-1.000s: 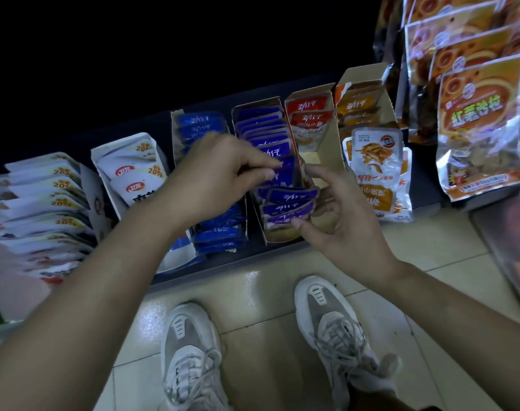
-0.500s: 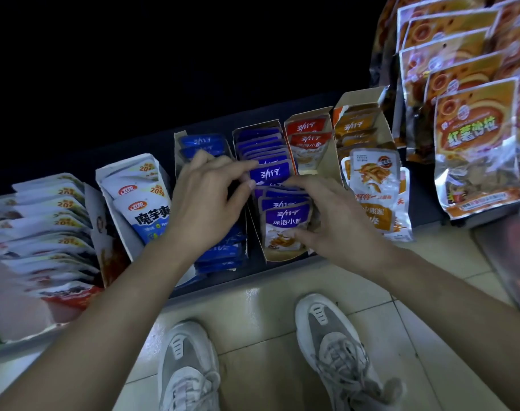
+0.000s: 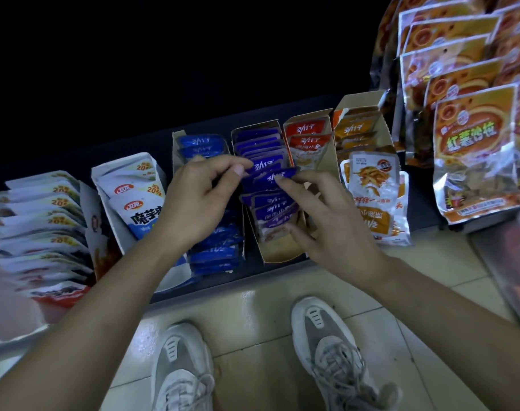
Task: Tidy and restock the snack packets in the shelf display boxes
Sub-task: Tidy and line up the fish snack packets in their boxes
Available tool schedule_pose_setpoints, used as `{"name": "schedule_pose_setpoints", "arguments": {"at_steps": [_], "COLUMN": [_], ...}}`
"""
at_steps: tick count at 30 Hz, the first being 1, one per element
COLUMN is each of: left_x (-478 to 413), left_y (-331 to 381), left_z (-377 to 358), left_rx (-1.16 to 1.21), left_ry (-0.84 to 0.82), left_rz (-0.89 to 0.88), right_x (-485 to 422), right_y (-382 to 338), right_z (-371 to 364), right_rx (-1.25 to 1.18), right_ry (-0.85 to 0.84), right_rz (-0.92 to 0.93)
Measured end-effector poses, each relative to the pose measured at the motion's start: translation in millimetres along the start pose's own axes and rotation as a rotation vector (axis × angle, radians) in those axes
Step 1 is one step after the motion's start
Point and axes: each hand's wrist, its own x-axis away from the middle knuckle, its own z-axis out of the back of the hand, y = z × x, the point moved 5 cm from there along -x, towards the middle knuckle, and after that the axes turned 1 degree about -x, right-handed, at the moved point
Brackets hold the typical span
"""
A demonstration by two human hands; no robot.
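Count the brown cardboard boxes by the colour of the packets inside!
Brown cardboard box, blue packets: 1
Brown cardboard box, purple packets: 1
Brown cardboard box, red packets: 1
Brown cardboard box, orange packets: 1
Total: 4

floor: glossy cream ceramic tiles [image 3: 261, 318], dark grout | furniture: low dark shelf ledge [image 3: 246, 275] | rear: unlit, black
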Motion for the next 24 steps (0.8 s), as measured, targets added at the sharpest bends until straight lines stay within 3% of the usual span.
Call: {"name": "schedule_pose_setpoints", "arguments": {"at_steps": [2,4,8,14,20,24], "left_x": [4.5,9.7,12.2,16.0,19.0,15.0], "left_y": [4.8,8.8,4.0,6.6,15.3,8.2], "left_z": [-3.1,-8.1,-12.8,-13.2,-25.9,-28.2], "left_rx": [0.009,-0.142,-0.149,-0.244,-0.179,-0.213], "left_ry": [-0.059,-0.076,0.07,0.168,0.002,0.091], "left_rz": [-0.034,-0.119,-0.163,-0.165,-0.164,-0.16], "right_x": [2.5,4.5,5.1,8.2,4.4,-4.6], "right_y": [-3.4,-1.7,20.0,28.9,24.1,26.8], "right_z": [-0.4,-3.3,0.8,4.1,0.8,-0.7], "right_rx": [-0.041,-0.149,-0.399,-0.434,-0.414,-0.346], "right_ry": [0.01,0.003,0.048,0.136,0.097,0.063], "right_rz": [-0.031,-0.08,-0.271,-0.369,-0.334,-0.34]}}
